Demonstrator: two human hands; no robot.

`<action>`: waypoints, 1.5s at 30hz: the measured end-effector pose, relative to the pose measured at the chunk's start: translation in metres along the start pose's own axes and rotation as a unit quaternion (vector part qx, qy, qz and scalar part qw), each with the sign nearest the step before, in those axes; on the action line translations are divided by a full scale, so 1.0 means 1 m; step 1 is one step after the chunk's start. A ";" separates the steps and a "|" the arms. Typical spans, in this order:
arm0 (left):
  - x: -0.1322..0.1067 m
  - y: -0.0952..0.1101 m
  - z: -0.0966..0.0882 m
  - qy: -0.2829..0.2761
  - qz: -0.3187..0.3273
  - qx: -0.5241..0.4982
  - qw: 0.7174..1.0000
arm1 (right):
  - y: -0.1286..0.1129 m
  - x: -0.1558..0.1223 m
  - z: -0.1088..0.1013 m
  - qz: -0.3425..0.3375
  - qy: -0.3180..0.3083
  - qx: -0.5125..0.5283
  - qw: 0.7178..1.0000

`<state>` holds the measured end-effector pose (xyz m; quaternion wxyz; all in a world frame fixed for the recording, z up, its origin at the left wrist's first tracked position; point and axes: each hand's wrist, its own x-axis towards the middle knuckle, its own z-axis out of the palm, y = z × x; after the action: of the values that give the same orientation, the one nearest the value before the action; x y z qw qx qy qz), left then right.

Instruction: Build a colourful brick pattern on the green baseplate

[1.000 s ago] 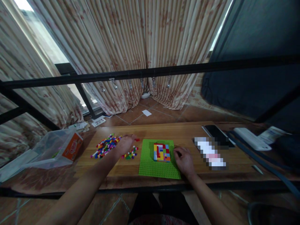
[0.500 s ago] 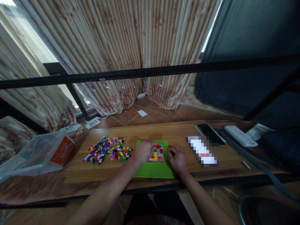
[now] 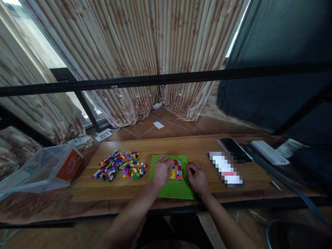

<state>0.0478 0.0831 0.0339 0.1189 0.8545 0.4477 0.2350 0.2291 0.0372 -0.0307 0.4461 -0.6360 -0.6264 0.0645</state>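
On the green studded plastic baseplate (image 3: 176, 191), multicoloured brickwork (image 3: 178, 171) stands joined — loose mixed-colour bricks (image 3: 118, 166) unplaced at nine o'clock — left hand (image 3: 163, 171) fingers bunched, right hand (image 3: 197, 178) fingers curled, holding I can't tell what.

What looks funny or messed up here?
A piece of paper lies alone on the floor, beyond the wooden board, maybe dropped. Big blurry squares on the board's right side hide whatever is there. The loose bricks are just piled up; nothing looks broken.
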 end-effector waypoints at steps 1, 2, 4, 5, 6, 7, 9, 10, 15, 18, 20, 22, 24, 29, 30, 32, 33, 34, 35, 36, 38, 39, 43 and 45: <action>0.001 0.001 -0.002 -0.017 0.007 0.015 1.000 | 0.000 0.000 0.000 0.001 0.000 0.000 1.000; 0.002 0.001 -0.004 -0.036 0.014 0.032 0.999 | 0.000 0.000 0.000 0.002 -0.001 0.001 1.000; 0.004 0.003 -0.009 -0.068 0.030 0.067 0.995 | 0.000 0.000 0.000 0.004 -0.005 0.001 1.000; 0.004 0.003 -0.010 -0.078 0.035 0.079 0.993 | 0.000 0.000 0.000 0.004 -0.008 0.001 1.000; 0.005 0.003 -0.011 -0.083 0.038 0.086 0.992 | 0.000 0.000 -0.001 0.004 -0.010 -0.001 1.000; 0.005 0.003 -0.011 -0.082 0.038 0.087 0.992 | 0.000 0.000 -0.001 0.004 -0.012 -0.003 1.000; 0.004 0.003 -0.010 -0.074 0.034 0.077 0.994 | 0.000 0.000 -0.001 0.004 -0.012 -0.005 1.000; 0.003 0.003 -0.008 -0.067 0.031 0.069 0.995 | -0.001 0.000 -0.001 0.004 -0.010 -0.005 1.000; 0.004 0.003 -0.005 -0.055 0.019 0.054 0.997 | -0.001 0.000 -0.001 0.006 -0.004 -0.001 1.000; 0.006 0.002 -0.009 -0.053 0.017 0.028 0.998 | -0.001 0.000 -0.001 0.006 -0.011 -0.001 1.000; 0.007 0.001 -0.011 -0.052 0.017 0.020 0.998 | 0.000 0.000 -0.001 0.005 -0.012 -0.001 1.000; 0.007 0.002 -0.012 -0.048 0.019 0.024 0.998 | 0.001 0.000 -0.001 0.005 -0.012 -0.003 1.000; 0.005 0.003 -0.011 -0.035 0.010 0.026 0.999 | 0.001 0.000 0.000 0.006 -0.011 -0.005 1.000; 0.000 0.003 -0.003 0.023 -0.057 -0.004 0.998 | 0.001 0.000 -0.001 -0.001 -0.011 -0.008 1.000; -0.001 0.002 -0.002 0.033 -0.072 -0.015 0.997 | 0.001 0.000 -0.001 -0.002 -0.011 -0.008 1.000; -0.003 0.000 0.000 0.045 -0.102 -0.039 0.993 | 0.001 -0.001 -0.001 -0.001 -0.008 -0.008 1.000; -0.004 -0.001 0.000 0.047 -0.113 -0.052 0.991 | 0.000 -0.001 -0.001 0.000 -0.006 -0.008 1.000; -0.005 -0.002 0.000 0.048 -0.122 -0.064 0.989 | 0.001 -0.001 -0.001 0.001 -0.005 -0.008 1.000; -0.006 -0.003 -0.001 0.049 -0.128 -0.078 0.988 | 0.001 -0.001 -0.001 0.001 -0.005 -0.007 1.000; -0.006 -0.005 -0.001 0.050 -0.131 -0.092 0.986 | 0.001 -0.001 -0.001 0.001 -0.004 -0.005 1.000; -0.007 -0.007 -0.001 0.050 -0.144 -0.123 0.981 | 0.001 -0.001 -0.001 0.000 -0.005 -0.001 1.000; -0.007 -0.008 -0.001 0.050 -0.157 -0.140 0.976 | 0.001 -0.001 -0.001 0.000 -0.006 0.000 1.000; -0.003 -0.011 0.006 0.043 -0.222 -0.200 0.953 | 0.001 -0.001 -0.001 0.004 -0.009 -0.008 1.000; 0.000 -0.011 0.010 0.031 -0.236 -0.219 0.946 | 0.000 -0.001 -0.002 0.003 -0.008 -0.009 1.000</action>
<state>0.0455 0.0895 0.0209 0.3417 0.6694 0.5777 0.3185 0.2302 0.0355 -0.0299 0.4355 -0.6413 -0.6283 0.0653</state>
